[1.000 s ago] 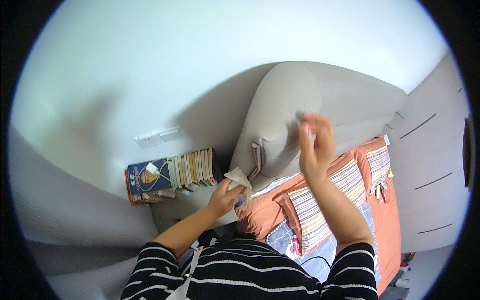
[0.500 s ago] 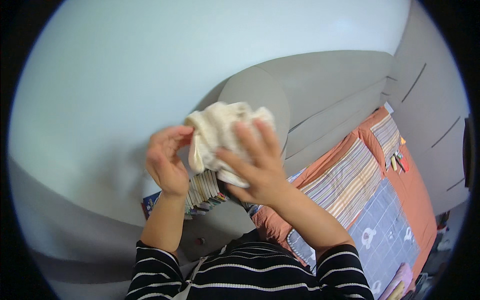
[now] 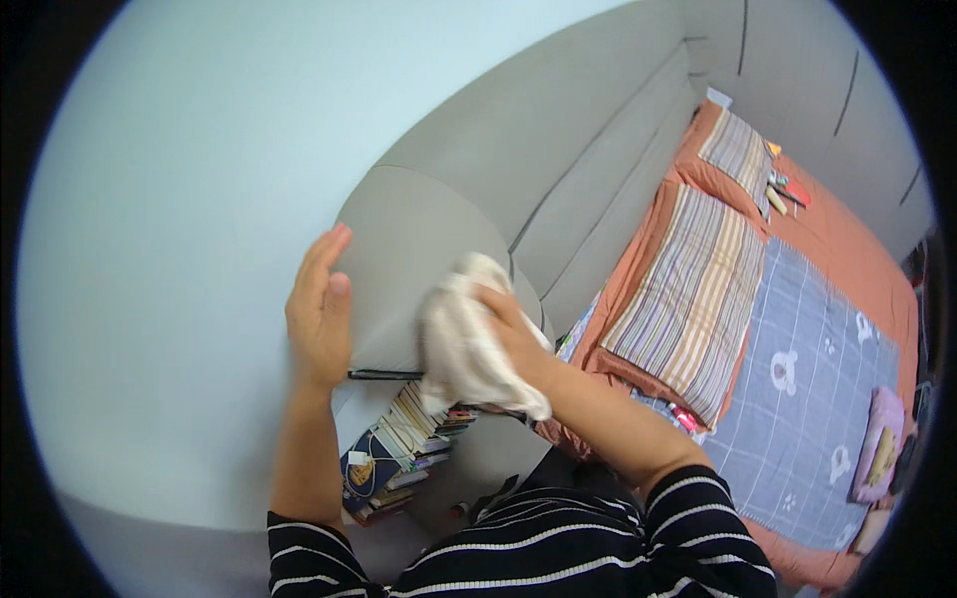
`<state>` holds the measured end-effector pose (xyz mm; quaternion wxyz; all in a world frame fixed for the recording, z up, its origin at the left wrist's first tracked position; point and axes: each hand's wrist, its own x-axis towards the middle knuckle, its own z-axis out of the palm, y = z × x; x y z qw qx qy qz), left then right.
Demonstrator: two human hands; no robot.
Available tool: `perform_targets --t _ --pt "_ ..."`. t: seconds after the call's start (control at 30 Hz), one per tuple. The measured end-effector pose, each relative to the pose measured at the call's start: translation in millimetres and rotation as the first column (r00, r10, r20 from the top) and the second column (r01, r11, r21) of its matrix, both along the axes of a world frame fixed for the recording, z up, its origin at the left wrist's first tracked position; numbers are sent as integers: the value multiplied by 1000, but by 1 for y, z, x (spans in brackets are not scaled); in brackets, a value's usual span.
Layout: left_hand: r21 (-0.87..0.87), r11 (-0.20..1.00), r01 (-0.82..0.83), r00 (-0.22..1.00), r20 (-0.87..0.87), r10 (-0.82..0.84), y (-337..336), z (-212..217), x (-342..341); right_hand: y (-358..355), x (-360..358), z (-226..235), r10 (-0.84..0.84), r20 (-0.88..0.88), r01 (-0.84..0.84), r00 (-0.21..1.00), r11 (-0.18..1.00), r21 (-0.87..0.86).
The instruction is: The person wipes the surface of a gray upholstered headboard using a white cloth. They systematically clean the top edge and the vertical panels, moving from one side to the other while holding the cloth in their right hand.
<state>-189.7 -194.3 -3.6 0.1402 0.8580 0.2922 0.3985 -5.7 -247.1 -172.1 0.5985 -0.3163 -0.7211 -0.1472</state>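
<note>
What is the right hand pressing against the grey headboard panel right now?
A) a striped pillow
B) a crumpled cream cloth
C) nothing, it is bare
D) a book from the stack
B: the right hand grips a crumpled cream cloth against the grey headboard panel, while the left hand lies flat on the panel's edge.

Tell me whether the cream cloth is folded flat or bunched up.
Bunched up. The cream cloth is crumpled into a wad under the right hand, pressed on the grey rounded headboard.

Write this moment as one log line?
left hand: flat on grey headboard | right hand: pressing cream cloth on headboard
</note>
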Motion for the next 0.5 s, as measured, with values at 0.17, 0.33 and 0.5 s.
perform_targets --t 0.17,0.33,0.5 --pt "-101 995 -11 950 -313 -21 3 16 35 5 -25 54 33 -160 -65 986 978 -199" --pt "-159 987 14 949 -310 -64 5 11 37 8 9 -71 -92 -543 -324 835 714 -621" --pt "-376 926 -20 1000 -6 19 3 10 45 46 3 -4 -196 -562 -182 803 818 -545"
